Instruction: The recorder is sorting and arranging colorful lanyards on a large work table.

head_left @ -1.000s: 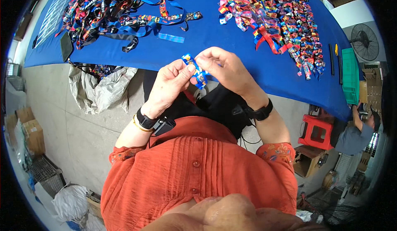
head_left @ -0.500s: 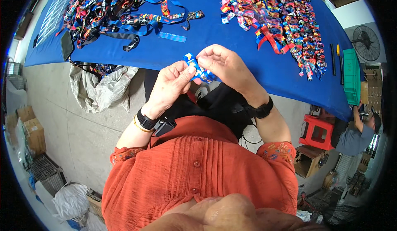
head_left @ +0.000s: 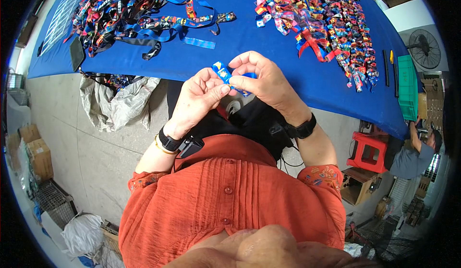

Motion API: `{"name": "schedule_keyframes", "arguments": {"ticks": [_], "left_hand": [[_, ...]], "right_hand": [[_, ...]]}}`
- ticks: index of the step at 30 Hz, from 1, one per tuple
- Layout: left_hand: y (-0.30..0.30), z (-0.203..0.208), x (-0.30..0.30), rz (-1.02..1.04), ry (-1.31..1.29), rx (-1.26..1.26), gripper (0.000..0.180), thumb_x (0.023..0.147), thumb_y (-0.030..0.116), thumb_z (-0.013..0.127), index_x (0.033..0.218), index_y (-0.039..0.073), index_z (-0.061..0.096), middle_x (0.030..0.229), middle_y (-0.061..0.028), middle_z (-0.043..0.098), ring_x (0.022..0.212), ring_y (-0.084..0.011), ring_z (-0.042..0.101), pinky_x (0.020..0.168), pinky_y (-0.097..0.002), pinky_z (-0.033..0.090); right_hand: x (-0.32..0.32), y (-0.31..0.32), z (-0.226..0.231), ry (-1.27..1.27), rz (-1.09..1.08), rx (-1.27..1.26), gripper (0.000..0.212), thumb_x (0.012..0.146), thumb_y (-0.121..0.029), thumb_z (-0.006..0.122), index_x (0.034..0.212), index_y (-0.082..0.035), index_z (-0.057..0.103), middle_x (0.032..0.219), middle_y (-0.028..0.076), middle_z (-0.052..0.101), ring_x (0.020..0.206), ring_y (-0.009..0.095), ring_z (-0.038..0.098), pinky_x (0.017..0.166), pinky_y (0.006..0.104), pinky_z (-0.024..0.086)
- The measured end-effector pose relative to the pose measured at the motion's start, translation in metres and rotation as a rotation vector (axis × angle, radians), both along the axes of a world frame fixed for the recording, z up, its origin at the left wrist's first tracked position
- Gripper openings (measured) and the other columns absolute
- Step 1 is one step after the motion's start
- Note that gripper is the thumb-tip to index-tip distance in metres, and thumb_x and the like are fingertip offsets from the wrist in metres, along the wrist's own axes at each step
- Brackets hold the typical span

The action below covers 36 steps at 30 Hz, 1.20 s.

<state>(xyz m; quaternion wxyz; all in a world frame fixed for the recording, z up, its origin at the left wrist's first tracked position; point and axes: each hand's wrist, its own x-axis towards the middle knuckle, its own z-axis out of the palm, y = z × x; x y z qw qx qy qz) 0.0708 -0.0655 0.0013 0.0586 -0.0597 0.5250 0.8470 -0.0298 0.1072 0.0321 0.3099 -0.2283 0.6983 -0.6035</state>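
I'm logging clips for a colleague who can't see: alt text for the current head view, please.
A person's left hand grips a blue patterned strap while the right hand touches it, near the edge of a blue-covered table. Tangled straps lie on its left side; colourful strips lie in rows on its right.

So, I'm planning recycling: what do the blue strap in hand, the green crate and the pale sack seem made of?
Blue strap: probably synthetic fabric, smooth and printed; it curves softly.
Green crate: likely moulded plastic, satin, evenly coloured, stiff-walled.
Pale sack: perhaps woven plastic, slightly shiny with crisp creases; weave itself unclear.
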Motion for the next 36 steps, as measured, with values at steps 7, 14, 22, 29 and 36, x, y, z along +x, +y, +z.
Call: {"name": "schedule_keyframes", "arguments": {"ticks": [7, 14, 22, 29, 36], "left_hand": [[-0.002, 0.000, 0.004, 0.019, -0.029, 0.017, 0.014, 0.097, 0.011, 0.064, 0.107, 0.005, 0.056, 0.088, -0.0080, 0.072, 0.051, -0.0008, 0.045, 0.046, -0.0166, 0.031], [-0.007, -0.007, -0.003, 0.074, 0.002, 0.151, 0.007, 0.097, 0.008, 0.062, 0.101, 0.005, 0.058, 0.086, -0.0113, 0.072, 0.049, -0.0041, 0.047, 0.046, -0.0171, 0.034], [-0.001, 0.010, -0.018, 0.039, -0.033, 0.060, 0.014, 0.097, 0.018, 0.064, 0.102, 0.005, 0.060, 0.087, -0.0067, 0.071, 0.056, -0.0037, 0.051, 0.052, -0.0172, 0.040], [-0.007, 0.000, -0.059, 0.033, -0.010, -0.025, 0.017, 0.096, 0.020, 0.067, 0.100, 0.004, 0.063, 0.085, -0.0044, 0.070, 0.063, -0.0058, 0.058, 0.058, -0.0193, 0.045], [0.013, -0.007, -0.082, -0.007, 0.006, -0.055, 0.017, 0.095, 0.017, 0.067, 0.099, 0.001, 0.064, 0.085, -0.0075, 0.071, 0.072, -0.0113, 0.067, 0.061, -0.0217, 0.050]], "right_hand": [[0.001, 0.000, 0.003, 0.014, 0.041, 0.047, 0.030, 0.089, -0.010, 0.068, 0.114, 0.004, 0.056, 0.096, 0.010, 0.068, 0.091, 0.011, 0.065, 0.075, 0.0250, 0.053], [-0.003, 0.019, 0.003, -0.080, 0.040, -0.173, 0.031, 0.092, -0.003, 0.063, 0.121, 0.002, 0.053, 0.100, 0.006, 0.067, 0.089, 0.010, 0.065, 0.078, 0.0243, 0.052], [-0.008, 0.012, 0.008, -0.092, 0.064, -0.114, 0.027, 0.093, 0.001, 0.059, 0.120, 0.000, 0.056, 0.099, 0.002, 0.065, 0.090, 0.008, 0.064, 0.080, 0.0208, 0.051], [-0.040, 0.011, -0.005, -0.081, -0.026, -0.159, 0.016, 0.098, -0.014, 0.059, 0.109, -0.003, 0.060, 0.094, 0.003, 0.067, 0.086, 0.007, 0.061, 0.078, 0.0234, 0.050], [-0.049, 0.018, -0.045, -0.193, -0.307, -0.278, 0.019, 0.101, -0.022, 0.058, 0.103, -0.004, 0.059, 0.086, 0.002, 0.063, 0.070, 0.007, 0.059, 0.064, 0.0218, 0.049]]}}
